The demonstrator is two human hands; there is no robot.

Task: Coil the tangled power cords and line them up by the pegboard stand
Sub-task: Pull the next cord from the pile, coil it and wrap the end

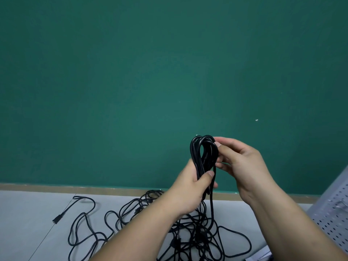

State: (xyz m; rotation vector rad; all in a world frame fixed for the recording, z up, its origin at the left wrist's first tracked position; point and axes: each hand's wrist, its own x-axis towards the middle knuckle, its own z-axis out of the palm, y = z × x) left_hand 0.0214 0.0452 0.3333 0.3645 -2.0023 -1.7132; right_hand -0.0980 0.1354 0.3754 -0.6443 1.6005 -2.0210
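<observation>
A partly coiled black power cord (pixel 200 149) is held up in front of the green wall. My left hand (pixel 192 191) grips the lower part of its loops, thumb across the strands. My right hand (pixel 239 162) pinches the top right of the loops between thumb and fingers. One strand hangs from the coil down to a tangle of black cords (pixel 188 232) on the grey floor. A cord end with a black plug (pixel 56 220) lies at the left of the tangle. The grey pegboard stand (pixel 333 215) is at the right edge.
The green wall (pixel 131 72) stands close ahead, with a tan baseboard strip (pixel 75 187) along its foot. Grey floor (pixel 24 223) stretches to the left of the tangle. My forearms hide part of the cords.
</observation>
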